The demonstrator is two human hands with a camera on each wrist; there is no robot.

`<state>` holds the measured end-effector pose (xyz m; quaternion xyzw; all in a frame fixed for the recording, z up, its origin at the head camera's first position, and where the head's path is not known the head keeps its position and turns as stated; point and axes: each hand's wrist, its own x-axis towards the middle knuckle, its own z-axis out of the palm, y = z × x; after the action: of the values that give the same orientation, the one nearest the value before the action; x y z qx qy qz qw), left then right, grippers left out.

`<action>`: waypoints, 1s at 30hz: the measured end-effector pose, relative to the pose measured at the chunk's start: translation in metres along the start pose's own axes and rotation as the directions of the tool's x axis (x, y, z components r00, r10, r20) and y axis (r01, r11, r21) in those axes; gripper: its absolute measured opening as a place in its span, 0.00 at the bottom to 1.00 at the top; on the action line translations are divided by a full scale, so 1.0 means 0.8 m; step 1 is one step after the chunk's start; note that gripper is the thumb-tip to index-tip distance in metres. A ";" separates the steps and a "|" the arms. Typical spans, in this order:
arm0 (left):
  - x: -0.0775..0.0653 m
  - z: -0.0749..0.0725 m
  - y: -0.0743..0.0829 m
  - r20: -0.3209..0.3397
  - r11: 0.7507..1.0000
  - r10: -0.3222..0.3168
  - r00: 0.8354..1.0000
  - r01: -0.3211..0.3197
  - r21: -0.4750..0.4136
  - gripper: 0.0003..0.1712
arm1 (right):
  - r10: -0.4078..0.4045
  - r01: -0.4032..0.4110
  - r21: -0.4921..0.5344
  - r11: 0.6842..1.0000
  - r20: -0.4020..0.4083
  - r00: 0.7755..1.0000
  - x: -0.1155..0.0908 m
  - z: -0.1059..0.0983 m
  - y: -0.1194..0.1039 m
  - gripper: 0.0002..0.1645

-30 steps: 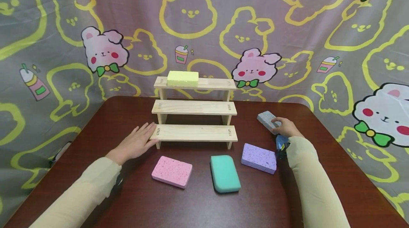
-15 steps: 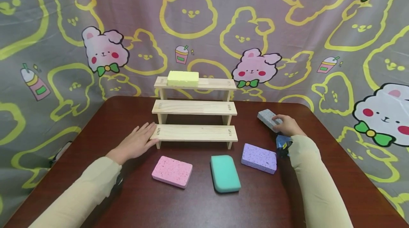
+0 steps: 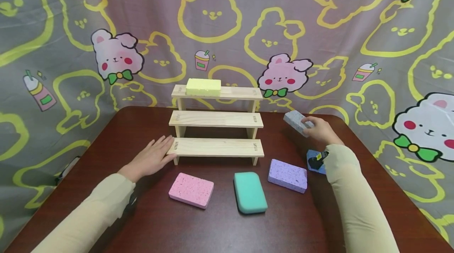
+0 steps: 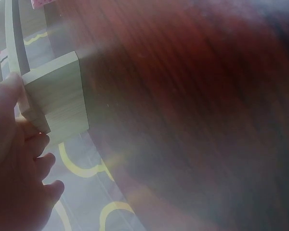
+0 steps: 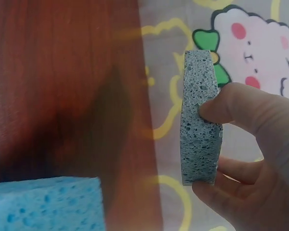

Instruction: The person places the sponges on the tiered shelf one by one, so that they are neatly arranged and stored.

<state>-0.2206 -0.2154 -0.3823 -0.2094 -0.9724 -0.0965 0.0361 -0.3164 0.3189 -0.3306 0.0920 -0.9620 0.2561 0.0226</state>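
Gray sponge (image 3: 295, 121), thin block, mid right of head pic, up off surface (image 3: 159, 229); R hand (image 3: 320, 130) pinches it. L hand (image 3: 152, 156) lies flat, straight-fingered, on end of wood shelf (image 3: 218, 147). R wrist cam: tiny holes clear, just specks in head cam.

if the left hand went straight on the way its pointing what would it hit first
The lowest wooden shelf: the left hand already touches its left end. Past that, the line seems to run toward the middle shelf, though depth is hard to judge.
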 end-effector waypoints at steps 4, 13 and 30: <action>0.000 0.001 -0.001 0.002 1.000 -0.001 1.000 0.001 0.000 0.37 | -0.019 0.019 -0.016 1.000 -0.012 1.000 0.003 -0.007 -0.007 0.24; 0.001 0.003 -0.001 -0.004 1.000 0.006 1.000 -0.006 0.000 0.37 | -0.065 0.064 -0.019 0.998 -0.060 0.996 0.011 -0.025 -0.040 0.24; 0.000 0.002 -0.002 0.001 1.000 -0.001 1.000 0.001 0.005 0.37 | -0.251 0.253 -0.007 0.968 -0.130 0.959 0.025 -0.047 -0.118 0.22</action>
<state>-0.2212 -0.2163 -0.3843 -0.2087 -0.9728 -0.0940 0.0359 -0.3183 0.2539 -0.2502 0.1971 -0.9377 0.2612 0.1169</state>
